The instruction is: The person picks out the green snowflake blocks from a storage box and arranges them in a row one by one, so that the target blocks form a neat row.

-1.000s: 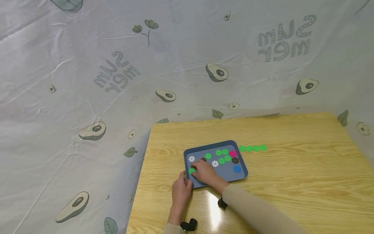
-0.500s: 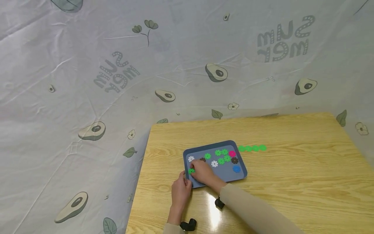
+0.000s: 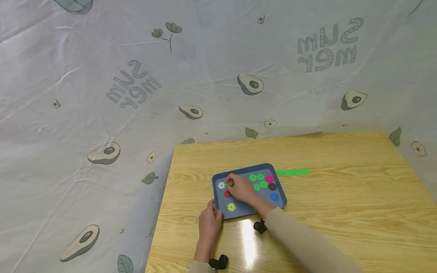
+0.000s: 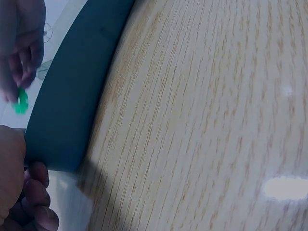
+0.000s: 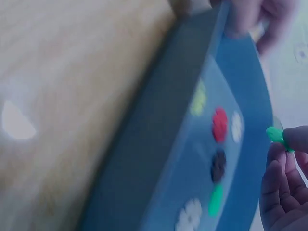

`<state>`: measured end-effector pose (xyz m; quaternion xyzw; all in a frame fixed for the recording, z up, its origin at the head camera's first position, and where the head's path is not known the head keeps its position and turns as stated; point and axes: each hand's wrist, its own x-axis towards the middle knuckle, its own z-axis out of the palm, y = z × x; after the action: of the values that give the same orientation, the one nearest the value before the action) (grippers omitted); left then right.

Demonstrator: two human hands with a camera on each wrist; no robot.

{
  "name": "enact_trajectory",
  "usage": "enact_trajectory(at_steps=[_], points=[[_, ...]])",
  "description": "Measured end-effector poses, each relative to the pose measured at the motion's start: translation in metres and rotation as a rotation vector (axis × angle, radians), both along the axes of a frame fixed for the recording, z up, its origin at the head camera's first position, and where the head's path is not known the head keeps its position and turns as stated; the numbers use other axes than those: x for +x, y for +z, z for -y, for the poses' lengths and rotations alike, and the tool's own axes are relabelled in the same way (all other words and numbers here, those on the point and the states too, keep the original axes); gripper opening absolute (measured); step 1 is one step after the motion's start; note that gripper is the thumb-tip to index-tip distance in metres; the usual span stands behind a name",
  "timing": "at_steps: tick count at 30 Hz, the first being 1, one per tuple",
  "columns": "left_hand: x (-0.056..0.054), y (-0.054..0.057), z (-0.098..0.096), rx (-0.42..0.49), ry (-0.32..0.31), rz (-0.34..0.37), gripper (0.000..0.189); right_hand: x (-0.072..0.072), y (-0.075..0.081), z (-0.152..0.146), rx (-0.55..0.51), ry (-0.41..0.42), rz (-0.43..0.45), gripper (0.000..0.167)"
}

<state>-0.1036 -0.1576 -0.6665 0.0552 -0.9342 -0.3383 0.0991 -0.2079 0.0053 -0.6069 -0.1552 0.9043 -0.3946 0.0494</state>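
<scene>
My right hand (image 3: 241,188) is over the left part of a blue-grey tray (image 3: 214,189), pinching a green notched plastic disc (image 5: 275,134) between thumb and fingers. Below that hand in the tray lie a red disc (image 3: 227,194) and a yellow-green disc (image 3: 231,207); a white disc (image 3: 221,185) is to their upper left. The right wrist view also shows a dark brown disc (image 5: 218,166), a green one (image 5: 215,199) and another white one (image 5: 189,215), which the hand hides in the head view. My left hand (image 3: 209,223) grips the tray's near left corner.
On the tray's right side are several green discs (image 3: 261,177), a pink disc (image 3: 269,178), a brown disc (image 3: 272,186) and a blue disc (image 3: 274,196). A row of green discs (image 3: 288,173) lies on the wooden table (image 3: 341,197), right of the tray.
My right hand has lifted the green disc from the tray's left side and moved up and slightly right, uncovering the red and yellow-green discs. The left hand keeps its grip on the corner.
</scene>
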Motion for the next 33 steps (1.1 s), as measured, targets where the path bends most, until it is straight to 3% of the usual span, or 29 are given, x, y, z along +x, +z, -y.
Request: enact_trajectory(at_steps=[8, 16, 25, 33], points=[[0.0, 0.002, 0.001, 0.01, 0.002, 0.013, 0.045, -0.021, 0.014, -0.055, -0.089, -0.085, 0.034, 0.014], [0.001, 0.003, 0.001, 0.024, 0.013, 0.027, 0.045, -0.038, 0.006, -0.129, -0.096, -0.218, 0.061, 0.021], [0.0, 0.001, -0.001, 0.028, 0.013, 0.049, 0.045, -0.039, -0.001, -0.21, -0.079, -0.332, 0.037, 0.028], [0.0, 0.001, -0.001, 0.02, 0.01, 0.037, 0.044, -0.031, -0.018, -0.268, -0.035, -0.427, 0.01, 0.034]])
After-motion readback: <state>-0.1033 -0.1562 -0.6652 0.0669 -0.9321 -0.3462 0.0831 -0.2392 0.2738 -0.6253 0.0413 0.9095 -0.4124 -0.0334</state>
